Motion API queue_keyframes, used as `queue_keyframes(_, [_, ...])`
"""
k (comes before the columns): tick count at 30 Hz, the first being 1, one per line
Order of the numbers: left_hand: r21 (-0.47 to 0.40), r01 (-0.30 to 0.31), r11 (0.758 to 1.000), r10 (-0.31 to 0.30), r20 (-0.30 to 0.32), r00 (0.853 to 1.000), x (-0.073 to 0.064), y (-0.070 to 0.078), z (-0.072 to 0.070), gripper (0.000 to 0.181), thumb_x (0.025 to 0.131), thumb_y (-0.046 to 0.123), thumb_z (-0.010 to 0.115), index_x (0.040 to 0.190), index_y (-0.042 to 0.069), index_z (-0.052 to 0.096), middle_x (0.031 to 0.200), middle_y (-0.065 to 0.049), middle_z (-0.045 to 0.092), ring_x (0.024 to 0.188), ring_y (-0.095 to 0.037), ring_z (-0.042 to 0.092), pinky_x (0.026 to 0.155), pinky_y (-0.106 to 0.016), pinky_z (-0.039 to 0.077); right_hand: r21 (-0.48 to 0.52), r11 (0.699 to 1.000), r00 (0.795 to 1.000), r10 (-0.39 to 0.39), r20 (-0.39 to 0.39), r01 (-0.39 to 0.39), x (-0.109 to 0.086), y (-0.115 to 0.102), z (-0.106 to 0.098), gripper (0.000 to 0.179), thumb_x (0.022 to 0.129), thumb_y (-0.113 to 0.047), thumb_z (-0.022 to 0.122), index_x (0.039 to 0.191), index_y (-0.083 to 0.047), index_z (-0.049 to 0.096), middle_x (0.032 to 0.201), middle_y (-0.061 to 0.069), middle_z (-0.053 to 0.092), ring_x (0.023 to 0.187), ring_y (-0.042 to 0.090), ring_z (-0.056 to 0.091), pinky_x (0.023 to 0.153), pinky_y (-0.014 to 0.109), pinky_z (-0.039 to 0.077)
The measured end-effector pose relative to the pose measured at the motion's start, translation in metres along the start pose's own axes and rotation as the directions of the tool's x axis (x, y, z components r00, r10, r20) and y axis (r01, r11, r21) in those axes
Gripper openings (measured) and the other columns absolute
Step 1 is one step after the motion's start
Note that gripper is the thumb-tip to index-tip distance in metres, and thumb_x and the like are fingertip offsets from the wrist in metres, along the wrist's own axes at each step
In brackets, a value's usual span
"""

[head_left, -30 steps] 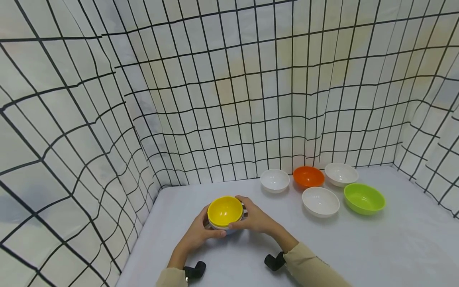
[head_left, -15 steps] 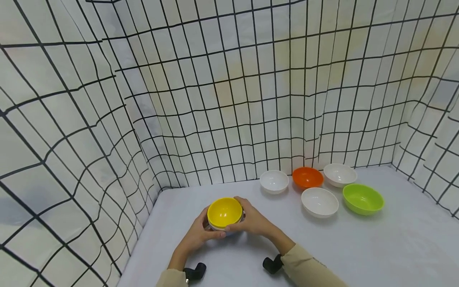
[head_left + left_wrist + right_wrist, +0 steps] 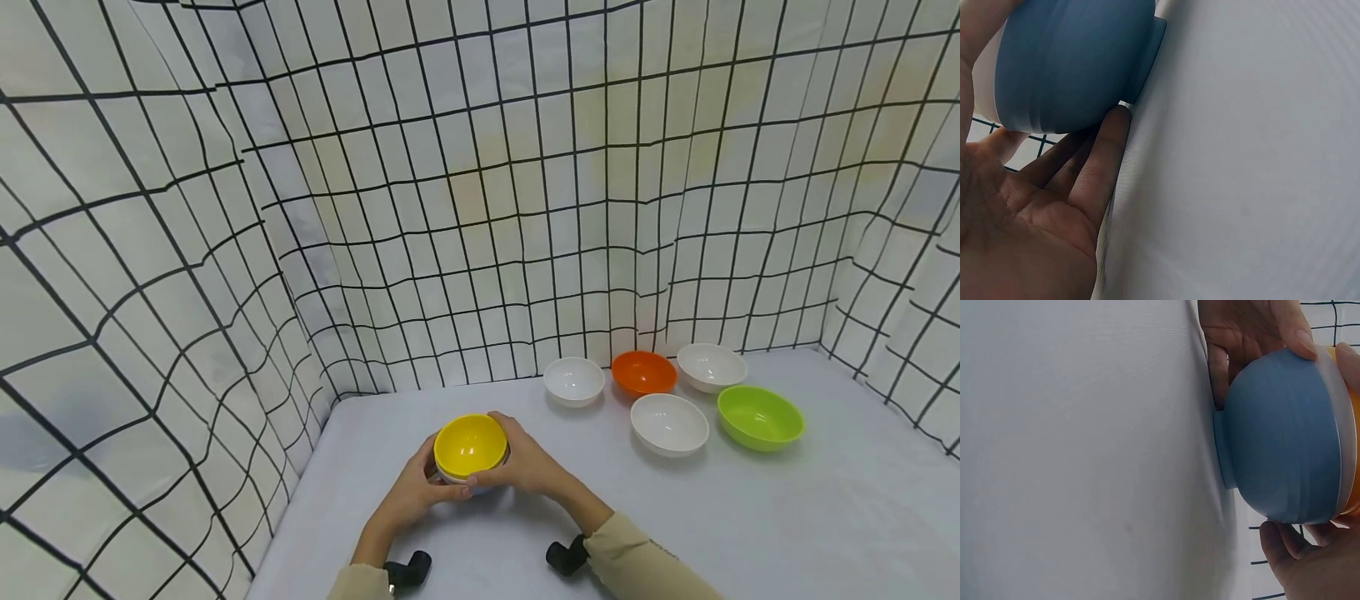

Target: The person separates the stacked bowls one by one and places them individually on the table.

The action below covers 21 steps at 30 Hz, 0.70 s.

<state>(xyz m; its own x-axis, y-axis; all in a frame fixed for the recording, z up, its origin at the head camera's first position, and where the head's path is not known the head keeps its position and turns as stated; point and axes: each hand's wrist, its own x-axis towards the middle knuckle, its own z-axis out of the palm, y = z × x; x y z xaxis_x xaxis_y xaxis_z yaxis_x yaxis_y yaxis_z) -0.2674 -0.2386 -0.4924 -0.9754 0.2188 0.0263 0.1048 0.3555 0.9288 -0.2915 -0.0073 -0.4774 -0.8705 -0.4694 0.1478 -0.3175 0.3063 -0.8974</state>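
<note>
A stack of nested bowls stands upright between both hands at the middle front. Its top is a yellow bowl point(image 3: 470, 446). A white bowl's band point(image 3: 1341, 419) shows below that, and a blue bowl point(image 3: 1285, 437) forms the bottom, its foot at the white cloth. From the left side my left hand point(image 3: 415, 490) holds the stack, its thumb on the near side near the rim. My right hand point(image 3: 534, 462) holds the opposite side, fingers behind the rim and thumb in front, close to the left thumb. In the left wrist view, fingers point(image 3: 1094, 178) reach under the blue bowl's side.
At the back right stand a small white bowl point(image 3: 573, 382), an orange bowl point(image 3: 643, 373), another white bowl point(image 3: 711, 367), a nearer white bowl point(image 3: 669, 425) and a green bowl point(image 3: 760, 417). A white wall with black grid lines point(image 3: 487, 208) encloses the white-covered table point(image 3: 825, 517).
Both hands stay on the stack in nearly the same place. The right thumb and forearm have shifted slightly to the left. The whole view has moved a little.
</note>
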Motion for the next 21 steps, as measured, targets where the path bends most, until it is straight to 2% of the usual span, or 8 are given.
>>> queue_keyframes(8, [0.000,0.001,1.000,-0.001,0.000,1.000,0.0001,0.0001,-0.0001,0.099,0.075,0.031,0.093,0.156,0.028,0.037,0.156,0.002,0.050,0.145,-0.032,0.046,0.121,-0.064,0.034,-0.024,0.999,0.999,-0.027,-0.040,0.026,-0.0001,0.0010,0.0002,0.096,0.071,-0.046,0.091,0.151,-0.019,0.044,0.139,0.004,0.054,0.124,0.020,0.055,0.113,0.051,0.048])
queue_keyframes(13, [0.001,0.000,1.000,0.000,0.001,1.000,0.0000,0.0000,-0.0005,0.098,0.075,0.032,0.092,0.156,0.029,0.038,0.156,0.003,0.049,0.146,-0.032,0.045,0.122,-0.064,0.032,-0.041,0.999,0.998,-0.030,-0.061,0.027,0.0001,0.0014,0.0010,0.096,0.070,-0.049,0.092,0.149,-0.019,0.047,0.137,0.002,0.055,0.121,0.018,0.056,0.111,0.048,0.050])
queue_keyframes(21, [-0.008,0.003,1.000,-0.003,0.005,1.000,0.0006,-0.0005,-0.0008,0.097,0.074,0.030,0.093,0.155,0.029,0.039,0.155,0.003,0.050,0.146,-0.033,0.045,0.121,-0.066,0.033,-0.061,0.997,0.995,-0.044,-0.086,0.038,0.0000,0.0016,0.0021,0.093,0.071,-0.048,0.092,0.148,-0.017,0.049,0.135,0.004,0.056,0.119,0.019,0.056,0.109,0.049,0.051])
